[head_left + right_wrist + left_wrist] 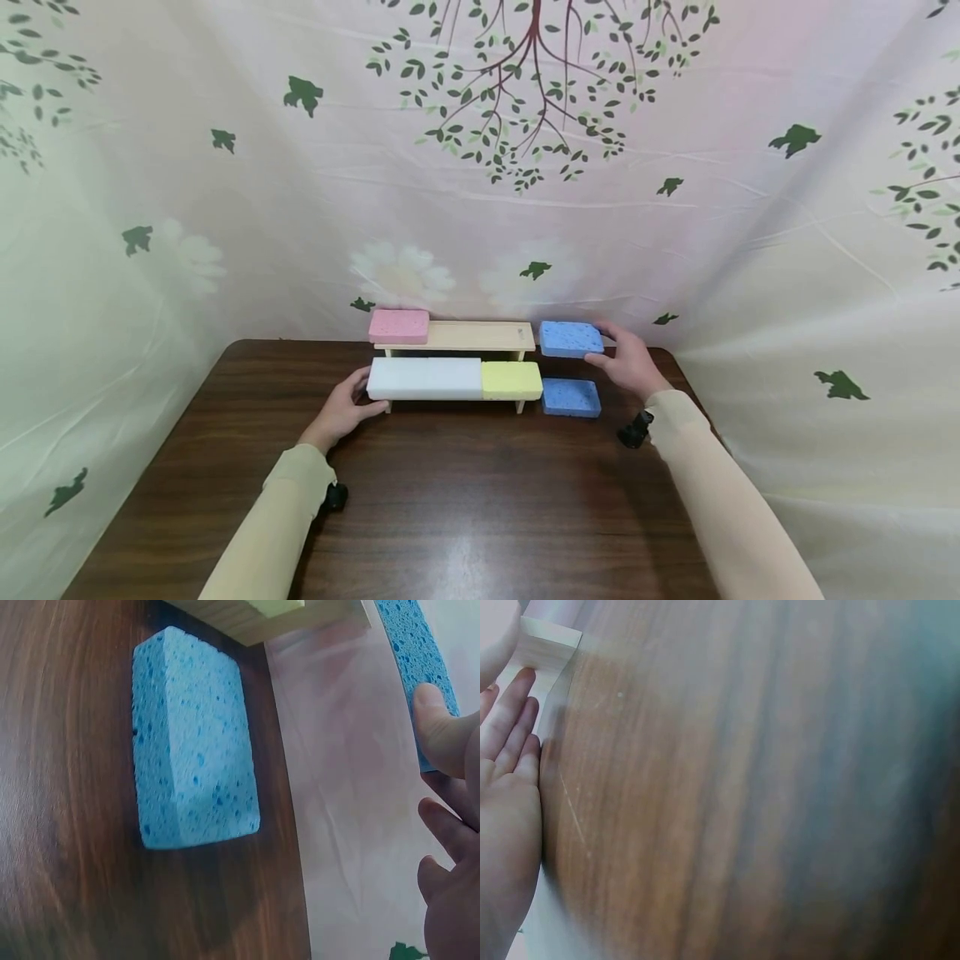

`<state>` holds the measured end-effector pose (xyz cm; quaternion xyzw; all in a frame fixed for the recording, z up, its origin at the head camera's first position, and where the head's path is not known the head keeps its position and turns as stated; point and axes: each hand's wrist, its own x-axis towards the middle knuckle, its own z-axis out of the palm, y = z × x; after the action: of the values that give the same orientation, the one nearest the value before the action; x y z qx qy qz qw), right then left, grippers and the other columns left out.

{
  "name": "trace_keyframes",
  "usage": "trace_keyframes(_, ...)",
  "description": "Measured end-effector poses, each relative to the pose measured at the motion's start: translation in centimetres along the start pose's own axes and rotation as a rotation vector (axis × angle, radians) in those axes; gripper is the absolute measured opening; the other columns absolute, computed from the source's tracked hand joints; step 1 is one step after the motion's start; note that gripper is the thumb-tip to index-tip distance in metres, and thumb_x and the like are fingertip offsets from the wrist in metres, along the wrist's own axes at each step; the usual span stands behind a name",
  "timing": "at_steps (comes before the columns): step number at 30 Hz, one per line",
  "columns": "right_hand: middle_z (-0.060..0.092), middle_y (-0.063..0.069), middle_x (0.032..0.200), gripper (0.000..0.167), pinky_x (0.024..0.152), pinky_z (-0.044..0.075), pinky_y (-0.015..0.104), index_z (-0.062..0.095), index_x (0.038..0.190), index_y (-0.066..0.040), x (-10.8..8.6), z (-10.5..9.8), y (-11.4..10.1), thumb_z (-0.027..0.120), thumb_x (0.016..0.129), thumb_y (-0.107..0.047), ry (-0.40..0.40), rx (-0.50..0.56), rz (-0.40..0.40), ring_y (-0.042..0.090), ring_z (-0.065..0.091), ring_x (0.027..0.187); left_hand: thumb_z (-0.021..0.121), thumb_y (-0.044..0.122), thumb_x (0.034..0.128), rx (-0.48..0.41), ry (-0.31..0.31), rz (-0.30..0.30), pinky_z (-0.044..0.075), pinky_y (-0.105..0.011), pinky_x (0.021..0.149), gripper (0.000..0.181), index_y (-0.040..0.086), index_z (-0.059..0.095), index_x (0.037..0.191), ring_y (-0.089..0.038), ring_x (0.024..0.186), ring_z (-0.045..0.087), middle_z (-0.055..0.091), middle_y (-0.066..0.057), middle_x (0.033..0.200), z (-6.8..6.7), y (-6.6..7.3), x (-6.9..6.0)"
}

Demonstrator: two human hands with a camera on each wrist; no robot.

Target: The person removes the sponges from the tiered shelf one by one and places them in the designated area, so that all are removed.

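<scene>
My right hand (632, 365) pinches a blue sponge (572, 339) by its right end, above and behind a second blue sponge (571, 397) on the table. In the right wrist view the thumb (439, 724) presses on the held sponge (420, 656); the other (202, 742) lies apart on the wood. My left hand (341, 414) is at the left end of a long white block (424, 379) on the front stand, beside a yellow sponge (512, 381). Its fingers (514, 724) look nearly straight in the left wrist view, close to a wooden piece (547, 645).
A pink sponge (399, 327) sits on the left end of the rear wooden stand (480, 335). The dark wooden table (450, 500) ends at a patterned cloth (450, 208) behind and on both sides.
</scene>
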<state>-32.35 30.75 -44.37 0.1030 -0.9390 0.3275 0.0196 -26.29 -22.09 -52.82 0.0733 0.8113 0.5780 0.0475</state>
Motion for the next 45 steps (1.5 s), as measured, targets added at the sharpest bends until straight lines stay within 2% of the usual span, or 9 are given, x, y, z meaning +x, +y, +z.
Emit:
trace_keyframes(4,0.045,0.024,0.160,0.070,0.113,0.041,0.065,0.041,0.159,-0.006,-0.4,-0.2,0.7,0.075,0.100,-0.021,0.008,0.002,0.018,0.046,0.043,0.146,0.083,0.007,0.0911,0.001,0.000,-0.001,0.024,-0.065,0.123,0.081,-0.001,0.039,0.158,-0.047,0.149,0.038,0.054,-0.028,0.152,0.0,-0.1,0.1)
trace_keyframes(14,0.041,0.026,0.162,0.075,0.117,0.033,0.068,0.037,0.161,-0.004,-1.2,-0.7,1.8,0.076,0.099,-0.021,0.010,-0.007,0.057,0.048,0.037,0.149,0.083,0.007,0.0913,-0.002,-0.001,0.008,0.025,-0.064,0.124,0.080,-0.001,0.039,0.158,-0.046,0.149,0.039,0.055,-0.027,0.151,0.0,-0.3,0.0)
trace_keyframes(20,0.040,0.028,0.162,0.073,0.118,0.032,0.067,0.036,0.160,-0.001,-1.7,-1.0,2.6,0.074,0.100,-0.017,0.012,-0.018,0.068,0.047,0.038,0.148,0.083,0.007,0.0909,-0.008,0.000,0.010,0.026,-0.064,0.123,0.080,-0.001,0.039,0.158,-0.047,0.148,0.040,0.055,-0.028,0.151,0.0,-0.2,-0.1)
trace_keyframes(34,0.037,0.029,0.163,0.073,0.118,0.029,0.069,0.034,0.161,0.000,-2.7,-1.2,4.8,0.073,0.101,-0.014,0.014,-0.021,0.092,0.049,0.035,0.148,0.082,0.008,0.0920,0.012,0.000,-0.015,0.023,-0.065,0.124,0.081,0.000,0.038,0.159,-0.047,0.151,0.036,0.053,-0.027,0.153,0.0,0.0,0.0)
trace_keyframes(45,0.036,0.033,0.161,0.071,0.116,0.036,0.067,0.032,0.161,0.003,-3.6,-1.4,6.5,0.069,0.102,-0.011,0.006,0.009,0.123,0.052,0.039,0.145,0.082,0.007,0.0920,0.006,-0.001,0.004,0.025,-0.065,0.123,0.080,-0.001,0.038,0.159,-0.047,0.149,0.039,0.053,-0.027,0.152,0.0,0.0,0.0)
